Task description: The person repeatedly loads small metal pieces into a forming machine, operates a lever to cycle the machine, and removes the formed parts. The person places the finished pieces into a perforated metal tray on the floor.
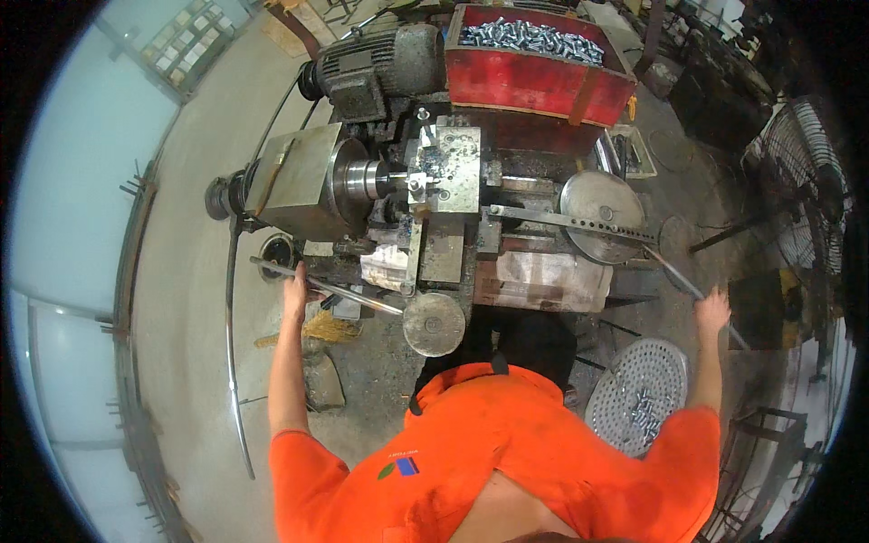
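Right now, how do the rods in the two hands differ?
The left rod, in the left hand, slants gently in the picture; the right rod, in the right hand, slants more steeply.
The left rod's inner end is beside a round plate; the right rod's is at a holed bar.
The left rod's outer end is its higher one in view, the right rod's its lower.
Both are thin and straight.

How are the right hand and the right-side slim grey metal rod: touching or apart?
Touching: the head view shows the right hand closed around the rod.
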The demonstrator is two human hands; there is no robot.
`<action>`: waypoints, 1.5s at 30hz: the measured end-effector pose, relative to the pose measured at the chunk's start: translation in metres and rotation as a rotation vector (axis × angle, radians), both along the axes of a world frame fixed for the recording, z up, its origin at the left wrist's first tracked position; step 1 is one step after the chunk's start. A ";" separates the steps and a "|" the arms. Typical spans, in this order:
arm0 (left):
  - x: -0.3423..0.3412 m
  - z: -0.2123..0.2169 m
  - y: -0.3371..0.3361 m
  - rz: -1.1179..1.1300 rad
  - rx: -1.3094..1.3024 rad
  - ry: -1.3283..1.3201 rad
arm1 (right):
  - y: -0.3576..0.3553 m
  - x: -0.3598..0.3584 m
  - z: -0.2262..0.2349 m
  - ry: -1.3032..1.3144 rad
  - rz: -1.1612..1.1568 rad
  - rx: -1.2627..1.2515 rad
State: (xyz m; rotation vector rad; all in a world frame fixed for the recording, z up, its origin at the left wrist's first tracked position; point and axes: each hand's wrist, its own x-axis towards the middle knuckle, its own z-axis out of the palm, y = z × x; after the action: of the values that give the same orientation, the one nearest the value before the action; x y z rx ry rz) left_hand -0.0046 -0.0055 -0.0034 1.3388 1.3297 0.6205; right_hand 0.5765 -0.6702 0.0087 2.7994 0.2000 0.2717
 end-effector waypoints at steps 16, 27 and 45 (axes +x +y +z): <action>0.005 -0.158 -0.058 0.059 0.441 0.974 | 0.085 -0.189 -0.052 0.356 0.309 0.697; -0.036 -0.123 -0.034 -0.558 0.504 1.075 | 0.198 -0.145 0.066 0.227 0.744 0.875; -0.251 0.070 -0.061 0.300 0.290 1.071 | 0.562 -0.261 0.146 0.557 1.391 0.344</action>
State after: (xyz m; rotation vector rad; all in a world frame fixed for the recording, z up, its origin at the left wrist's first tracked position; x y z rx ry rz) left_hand -0.2555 -0.0661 0.0663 1.8226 2.3962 0.2662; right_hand 0.3152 -0.1079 0.1542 2.4078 2.3489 -0.2261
